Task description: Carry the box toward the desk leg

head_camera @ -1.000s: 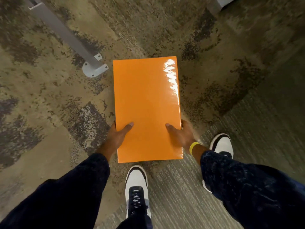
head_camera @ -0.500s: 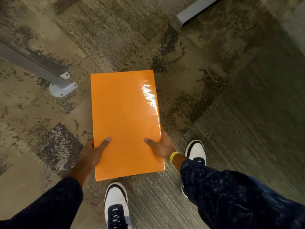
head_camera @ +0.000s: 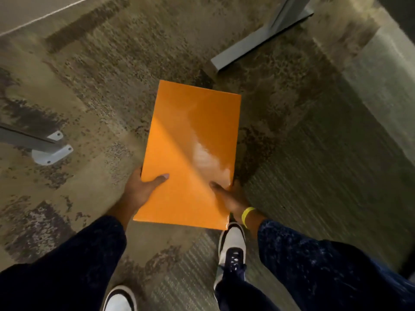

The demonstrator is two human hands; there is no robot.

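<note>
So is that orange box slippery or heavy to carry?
The orange box looks glossy, with shiny glare on top, so it is probably a bit slippery. It keeps flat, straight edges, so likely stiff. The left hand and right hand both grip its near end, so possibly bulky rather than heavy.

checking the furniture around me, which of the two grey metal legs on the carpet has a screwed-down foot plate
The grey leg at left: its pale foot plate shows screw heads. The grey leg at upper right ends in a plain bar.
</note>
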